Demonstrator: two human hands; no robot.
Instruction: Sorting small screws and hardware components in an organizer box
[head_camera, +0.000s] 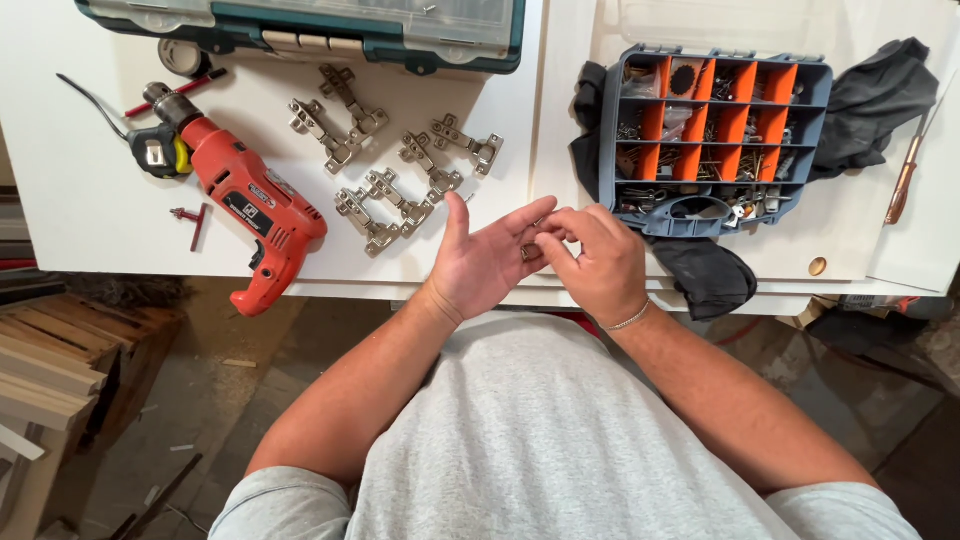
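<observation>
My left hand (487, 262) lies palm up over the near edge of the white board (90, 200), fingers spread, with several small screws (524, 252) resting in the palm. My right hand (597, 262) is beside it, its fingertips pinched together at the left palm, touching the small screws. Several metal cabinet hinges (395, 165) lie scattered on the board just beyond my left hand. A blue and orange parts organizer (712, 140) full of small hardware stands beyond my right hand.
A red power drill (243, 200) lies at the left with a tape measure (157, 152) and a red chuck key (192, 218). A teal tool case (330, 28) sits at the back. Dark cloths (878, 95) and a screwdriver (905, 180) lie at the right.
</observation>
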